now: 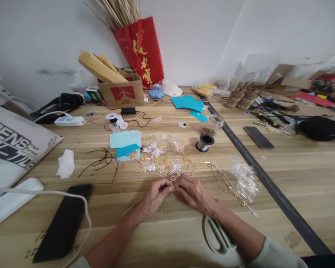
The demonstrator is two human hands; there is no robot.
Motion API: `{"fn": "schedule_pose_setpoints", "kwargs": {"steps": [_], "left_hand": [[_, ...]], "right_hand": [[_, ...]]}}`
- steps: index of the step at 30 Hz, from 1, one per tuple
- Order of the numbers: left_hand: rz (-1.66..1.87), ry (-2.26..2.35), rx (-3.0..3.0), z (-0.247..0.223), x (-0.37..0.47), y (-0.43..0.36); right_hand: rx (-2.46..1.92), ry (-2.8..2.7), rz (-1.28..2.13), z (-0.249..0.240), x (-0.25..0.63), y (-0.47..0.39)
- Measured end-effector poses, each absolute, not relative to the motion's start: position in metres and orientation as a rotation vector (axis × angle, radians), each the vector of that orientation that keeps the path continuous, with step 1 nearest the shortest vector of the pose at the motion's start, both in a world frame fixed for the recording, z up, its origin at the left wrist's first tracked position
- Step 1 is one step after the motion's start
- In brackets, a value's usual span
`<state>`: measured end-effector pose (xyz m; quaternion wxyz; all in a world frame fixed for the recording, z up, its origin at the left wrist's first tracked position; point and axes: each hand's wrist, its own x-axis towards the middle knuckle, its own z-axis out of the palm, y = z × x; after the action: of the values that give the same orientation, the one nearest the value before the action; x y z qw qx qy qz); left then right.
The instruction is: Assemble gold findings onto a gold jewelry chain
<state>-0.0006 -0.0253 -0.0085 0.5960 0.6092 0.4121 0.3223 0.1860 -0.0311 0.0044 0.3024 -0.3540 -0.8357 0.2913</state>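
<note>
My left hand (156, 195) and my right hand (194, 191) meet fingertip to fingertip low over the wooden table (156, 238). Both are closed in a pinch. A small gold-coloured ring (173, 178) shows by the fingertips, and a tiny gold piece glints between them; the fingers hide most of what they grip. Just beyond lie piles of gold beads (162, 169) and silver beads (175, 167). A thin chain (131, 207) rests beside my left wrist. Scissors with pale green handles (216, 236) lie partly under my right forearm.
A wire spool (204, 143) and a jar of beads (215, 121) stand behind the beads. Gold chains (226, 182) and clear plastic bags (244, 180) lie at right. Blue-green cards (125, 139), black cord (100, 162) and a black phone (64, 223) are at left.
</note>
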Motion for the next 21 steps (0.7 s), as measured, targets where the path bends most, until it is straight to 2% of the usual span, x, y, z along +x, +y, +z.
{"fn": "schedule_pose_setpoints", "kwargs": {"steps": [21], "left_hand": [[0.774,1.037,1.444,-0.0075,0.0009,-0.0229]], "right_hand": [[-0.929,-2.117,0.906,0.0013,0.186,-0.0304]]}}
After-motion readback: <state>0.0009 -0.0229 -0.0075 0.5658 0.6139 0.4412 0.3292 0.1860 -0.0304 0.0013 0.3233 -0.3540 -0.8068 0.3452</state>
